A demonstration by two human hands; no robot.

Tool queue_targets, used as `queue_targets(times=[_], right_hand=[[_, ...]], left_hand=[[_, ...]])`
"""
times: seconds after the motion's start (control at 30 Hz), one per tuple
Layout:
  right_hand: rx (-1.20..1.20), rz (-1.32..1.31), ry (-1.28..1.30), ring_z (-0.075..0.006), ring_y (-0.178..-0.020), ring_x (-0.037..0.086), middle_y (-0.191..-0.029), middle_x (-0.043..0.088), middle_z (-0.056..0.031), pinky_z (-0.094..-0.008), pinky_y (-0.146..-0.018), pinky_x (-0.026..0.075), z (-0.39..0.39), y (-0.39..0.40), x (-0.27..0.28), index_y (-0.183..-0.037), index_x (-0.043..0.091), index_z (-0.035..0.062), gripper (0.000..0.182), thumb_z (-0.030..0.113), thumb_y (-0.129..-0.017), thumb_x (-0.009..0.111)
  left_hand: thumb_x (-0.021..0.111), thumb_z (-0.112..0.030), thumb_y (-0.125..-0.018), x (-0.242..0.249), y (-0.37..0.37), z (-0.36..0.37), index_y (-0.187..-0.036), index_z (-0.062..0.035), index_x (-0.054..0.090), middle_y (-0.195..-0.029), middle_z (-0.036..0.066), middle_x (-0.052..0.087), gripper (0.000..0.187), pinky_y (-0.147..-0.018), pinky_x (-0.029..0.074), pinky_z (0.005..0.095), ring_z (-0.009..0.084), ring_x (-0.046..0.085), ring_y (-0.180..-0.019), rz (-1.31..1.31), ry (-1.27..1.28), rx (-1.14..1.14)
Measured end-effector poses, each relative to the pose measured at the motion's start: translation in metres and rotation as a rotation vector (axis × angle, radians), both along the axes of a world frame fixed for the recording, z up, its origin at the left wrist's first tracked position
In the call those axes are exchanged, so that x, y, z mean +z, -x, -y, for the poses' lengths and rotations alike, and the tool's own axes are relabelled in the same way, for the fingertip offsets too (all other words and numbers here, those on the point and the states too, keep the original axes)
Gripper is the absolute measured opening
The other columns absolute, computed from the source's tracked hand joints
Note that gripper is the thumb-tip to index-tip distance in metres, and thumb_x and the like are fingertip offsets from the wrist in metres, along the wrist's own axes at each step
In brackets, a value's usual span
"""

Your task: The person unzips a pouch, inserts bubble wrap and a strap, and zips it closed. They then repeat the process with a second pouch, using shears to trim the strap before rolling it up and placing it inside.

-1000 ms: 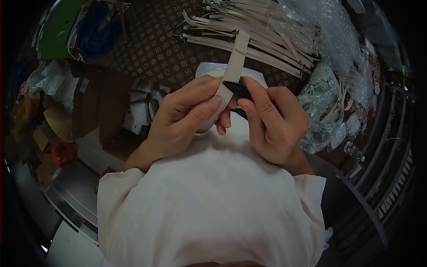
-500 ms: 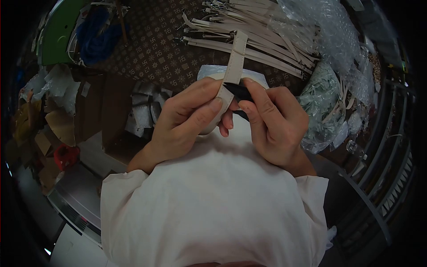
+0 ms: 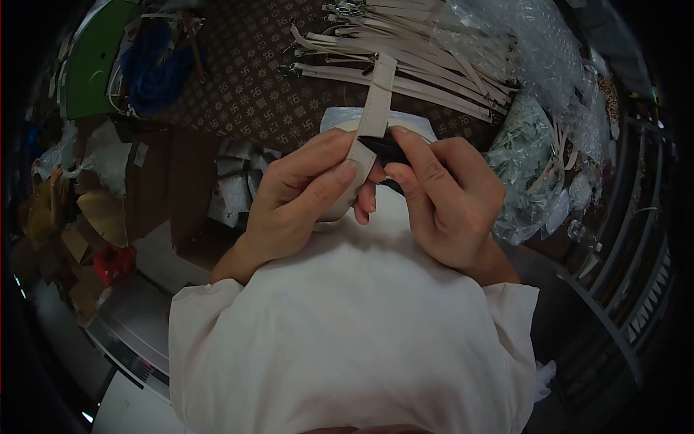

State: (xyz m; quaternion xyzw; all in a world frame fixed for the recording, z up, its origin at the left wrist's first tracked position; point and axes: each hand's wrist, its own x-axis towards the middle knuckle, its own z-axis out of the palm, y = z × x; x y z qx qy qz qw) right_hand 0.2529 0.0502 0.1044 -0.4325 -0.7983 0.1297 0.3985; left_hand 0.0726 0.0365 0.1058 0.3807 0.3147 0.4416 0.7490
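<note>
A cream leather strap (image 3: 379, 98) with stitched edges stands up from between my fingers, its far end pointing away from me. My left hand (image 3: 293, 199) pinches the lower part of the strap between thumb and fingers. The fingers of my right hand (image 3: 457, 199) are closed on a black pointed tool (image 3: 383, 149); its exact kind cannot be made out. The tool's tip lies against the strap, just above my left thumb. A wider cream piece hangs below the left fingers, mostly hidden by the hand.
Many similar straps with metal clips (image 3: 405, 76) lie on the brown patterned cloth (image 3: 253, 72) ahead. Bubble wrap (image 3: 535, 43) and clear plastic bags (image 3: 520, 173) are at the right. A blue bundle (image 3: 155, 69), an open cardboard box (image 3: 148, 181) and metal rails (image 3: 607, 325) flank me.
The view has shifted slightly. The black tool has turned a little at the strap, and its tip is now less distinct. Both hands keep their grip.
</note>
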Motion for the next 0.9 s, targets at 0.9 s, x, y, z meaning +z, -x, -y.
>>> queue_targets(times=[0.9], right_hand=[[-0.472,0.034,0.260,-0.0258,-0.079,0.058,-0.094,0.060,-0.0129,-0.0317,-0.073,0.045,-0.048,-0.107,-0.178,-0.101,0.061,0.0017,0.028,0.020,-0.080,0.060]], left_hand=[[0.040,-0.020,-0.093,-0.009,0.009,-0.003,-0.108,0.0039,0.054,-0.078,0.004,0.055,0.031,-0.056,0.043,0.0205,0.0079,0.052,-0.064,0.006,0.108,0.021]])
